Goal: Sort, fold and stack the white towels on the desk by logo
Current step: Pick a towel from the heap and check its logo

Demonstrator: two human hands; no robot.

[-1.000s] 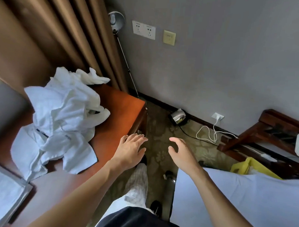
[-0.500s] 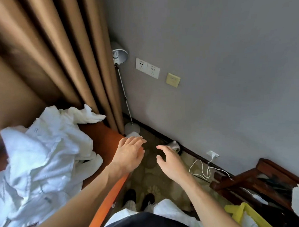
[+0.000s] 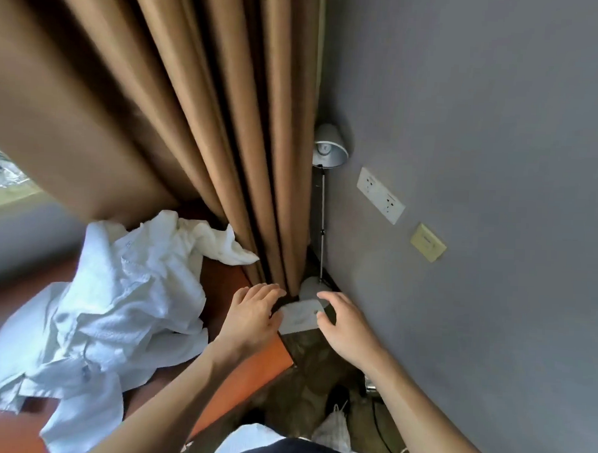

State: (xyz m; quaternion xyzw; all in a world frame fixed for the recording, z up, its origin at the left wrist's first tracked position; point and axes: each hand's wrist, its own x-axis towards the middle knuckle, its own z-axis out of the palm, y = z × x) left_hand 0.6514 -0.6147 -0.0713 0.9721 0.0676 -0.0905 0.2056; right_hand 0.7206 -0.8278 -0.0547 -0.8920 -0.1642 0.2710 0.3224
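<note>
Reaching forward over the near corner of a reddish-brown wooden desk (image 3: 250, 371), a person's two bare hands are hovering side by side. Their left hand (image 3: 250, 318) is hanging palm down above the desk edge, fingers spread and loosely extended, gripping nothing. Their right hand (image 3: 346, 326) is floating just beside it over the floor, also open with fingers slightly curled, and holding nothing. Between and beneath the two hands a small white rectangular object (image 3: 298, 317) is showing; whether either hand is touching it cannot be told.

A rumpled heap of white towels (image 3: 116, 307) is lying unfolded on the desk, to the left of the left hand, spilling from the back of the desk toward the near left edge. No logo can be read on them from this view.

Long tan pleated curtains (image 3: 179, 118) are hanging behind the desk, reaching down beside the left hand. A white floor lamp with a domed shade (image 3: 329, 149) is standing in the corner against a grey wall (image 3: 483, 131), which is carrying a white double power socket (image 3: 380, 195) and a pale yellow switch plate (image 3: 428, 242).
</note>
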